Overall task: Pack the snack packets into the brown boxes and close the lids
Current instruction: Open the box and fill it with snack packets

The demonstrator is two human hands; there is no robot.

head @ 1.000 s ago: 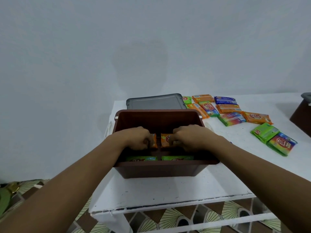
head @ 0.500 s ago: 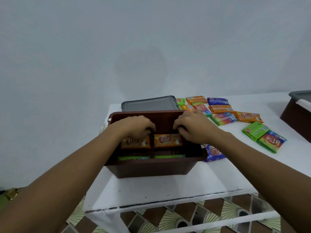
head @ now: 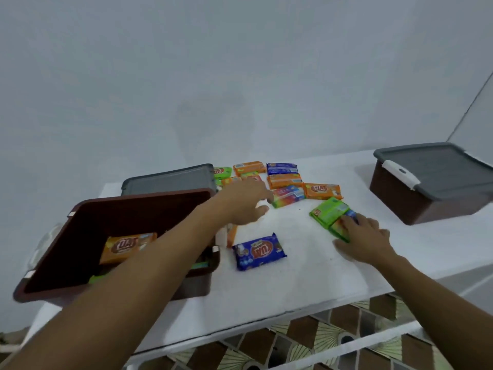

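Observation:
An open brown box point(head: 138, 201) stands at the table's left with an orange packet point(head: 125, 245) and green ones inside. Its grey lid point(head: 170, 180) lies behind it. My left hand point(head: 244, 202) reaches over the box's right side with fingers apart, close to a rainbow-coloured packet point(head: 289, 196). My right hand point(head: 365, 237) rests fingers-down on a multicoloured packet point(head: 337, 225) beside a green packet point(head: 329, 210). A blue packet point(head: 258, 251) lies between my arms. Several orange, blue and green packets point(head: 284, 180) lie further back.
A second brown box point(head: 426, 206) with its grey lid point(head: 437, 169) and white latch shut stands at the right. The white table point(head: 293, 284) ends close in front, with patterned floor below. A plain wall rises behind.
Both hands left the open box and moved right to the loose packets. The view swung right, bringing the second closed box into sight.

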